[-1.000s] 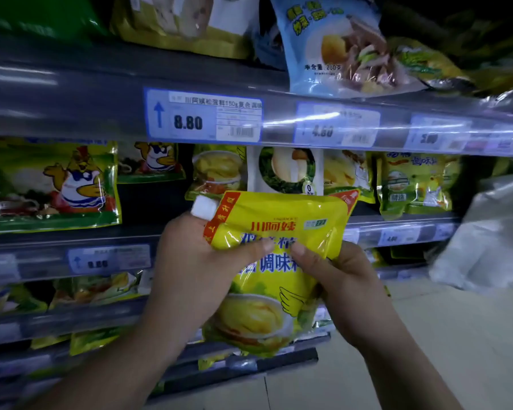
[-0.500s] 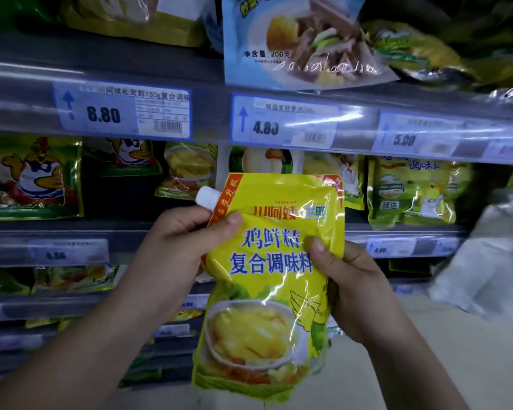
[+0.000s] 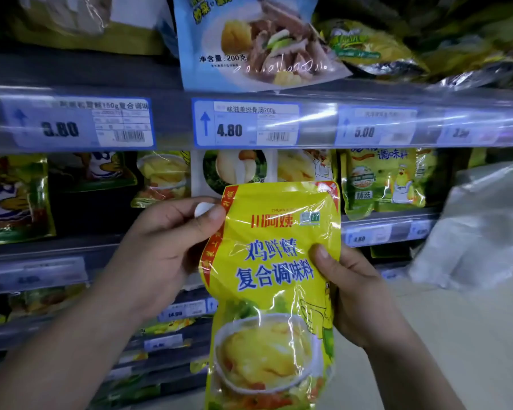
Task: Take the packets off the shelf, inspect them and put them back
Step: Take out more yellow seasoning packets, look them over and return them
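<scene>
I have the yellow packet (image 3: 276,294) upright in front of the shelves, off the shelf and held between both hands, its printed face turned to me. My left hand (image 3: 163,255) pinches the packet's upper left edge, thumb on the front and fingers curled behind, with a small white piece showing just beside the thumb tip; I cannot tell what that is. My right hand (image 3: 359,294) clamps the right edge about halfway down, thumb pressed on the front, the other fingers hidden behind the foil. Directly behind the packet's top runs the middle shelf (image 3: 71,247), where more yellow and green packets (image 3: 385,179) stand in a row, partly covered by the one I hold. Above them a price rail (image 3: 172,125) carries blue tags, the clearest reading 4.80 (image 3: 246,124). A pale blue packet (image 3: 249,42) overhangs that rail from the top shelf. To the right, a crumpled clear plastic bag (image 3: 480,232) stands beside the shelving.
</scene>
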`<state>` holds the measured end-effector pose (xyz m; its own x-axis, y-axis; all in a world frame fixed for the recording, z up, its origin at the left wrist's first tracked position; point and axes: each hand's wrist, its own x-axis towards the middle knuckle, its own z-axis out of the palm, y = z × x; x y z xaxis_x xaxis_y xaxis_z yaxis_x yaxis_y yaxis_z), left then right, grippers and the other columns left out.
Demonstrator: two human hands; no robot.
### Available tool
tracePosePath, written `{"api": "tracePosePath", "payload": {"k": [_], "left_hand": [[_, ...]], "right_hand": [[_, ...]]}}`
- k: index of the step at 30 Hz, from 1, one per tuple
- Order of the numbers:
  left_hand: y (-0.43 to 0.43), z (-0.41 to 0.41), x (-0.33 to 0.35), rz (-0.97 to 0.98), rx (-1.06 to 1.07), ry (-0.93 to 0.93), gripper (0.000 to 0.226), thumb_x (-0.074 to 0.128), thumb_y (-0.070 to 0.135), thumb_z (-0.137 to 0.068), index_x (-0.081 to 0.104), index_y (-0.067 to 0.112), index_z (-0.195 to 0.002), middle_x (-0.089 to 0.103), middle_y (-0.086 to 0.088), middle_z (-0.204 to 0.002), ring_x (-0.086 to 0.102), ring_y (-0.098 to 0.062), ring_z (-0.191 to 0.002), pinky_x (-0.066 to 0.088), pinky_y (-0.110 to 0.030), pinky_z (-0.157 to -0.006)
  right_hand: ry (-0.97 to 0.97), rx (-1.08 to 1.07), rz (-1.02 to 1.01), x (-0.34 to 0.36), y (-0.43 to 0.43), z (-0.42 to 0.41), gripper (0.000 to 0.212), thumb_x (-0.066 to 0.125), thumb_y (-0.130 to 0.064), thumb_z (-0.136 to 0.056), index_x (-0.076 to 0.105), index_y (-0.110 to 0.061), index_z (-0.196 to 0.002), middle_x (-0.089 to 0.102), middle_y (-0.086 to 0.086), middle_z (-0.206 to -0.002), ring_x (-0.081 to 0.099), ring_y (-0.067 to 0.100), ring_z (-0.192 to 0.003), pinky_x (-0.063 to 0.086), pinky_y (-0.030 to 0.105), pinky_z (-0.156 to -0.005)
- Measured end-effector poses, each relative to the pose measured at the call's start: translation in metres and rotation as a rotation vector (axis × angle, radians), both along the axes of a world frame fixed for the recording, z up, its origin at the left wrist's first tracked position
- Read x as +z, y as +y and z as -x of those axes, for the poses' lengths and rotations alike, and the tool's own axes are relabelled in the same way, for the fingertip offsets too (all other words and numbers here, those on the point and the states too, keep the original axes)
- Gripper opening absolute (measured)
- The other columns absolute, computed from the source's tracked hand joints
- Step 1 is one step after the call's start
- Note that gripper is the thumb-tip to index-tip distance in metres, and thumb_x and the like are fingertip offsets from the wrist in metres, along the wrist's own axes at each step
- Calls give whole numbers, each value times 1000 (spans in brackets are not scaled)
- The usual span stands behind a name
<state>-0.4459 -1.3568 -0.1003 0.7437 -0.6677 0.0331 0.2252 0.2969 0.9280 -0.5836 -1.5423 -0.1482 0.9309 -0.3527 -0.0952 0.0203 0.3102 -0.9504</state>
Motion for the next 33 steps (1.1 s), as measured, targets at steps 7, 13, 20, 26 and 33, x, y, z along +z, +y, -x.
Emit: {"api": "tracePosePath", "payload": {"k": [7,13,20,26,33], "left_hand": [[13,-5,-8,-428,343,-820,16,74,33,-79,75,29,-95,79,9,-80,75,-7,-75,62,-39,-70],[17,-1,-7,-436,556,-1210,23,76,27,-84,81,13,-102,79,-2,-74,75,-20,-65,58,-38,-61],[22,-2,-1,-364,474,-843,18,82,24,-79,81,28,-97,80,9,-81,77,-8,-75,63,-37,-71],[23,-19,2,-101,311,-239,12,74,30,-71,83,29,-79,81,3,-80,74,-10,-72,58,-27,-66],[53,-44,-7,-310,453,-408,26,77,42,-77,77,30,-101,80,0,-79,75,-12,-68,59,-32,-59]], "right_hand": [[52,-85,38,-1,12,1,66,85,-62,-65,77,-12,-107,67,40,-111,63,43,-97,46,67,-84],[16,-49,44,0,16,-5,63,82,-61,-65,78,-17,-110,80,15,-109,76,30,-95,61,49,-80],[22,-46,2,-2,23,-8,47,81,-51,-68,80,-20,-104,80,14,-107,78,29,-96,62,49,-81],[-4,219,158,-10,32,-6,49,81,-24,-81,67,-11,-127,71,17,-129,66,39,-121,53,55,-102],[19,183,332,-5,40,-21,31,70,-12,-88,73,-22,-118,78,5,-118,73,24,-110,56,33,-89]]}}
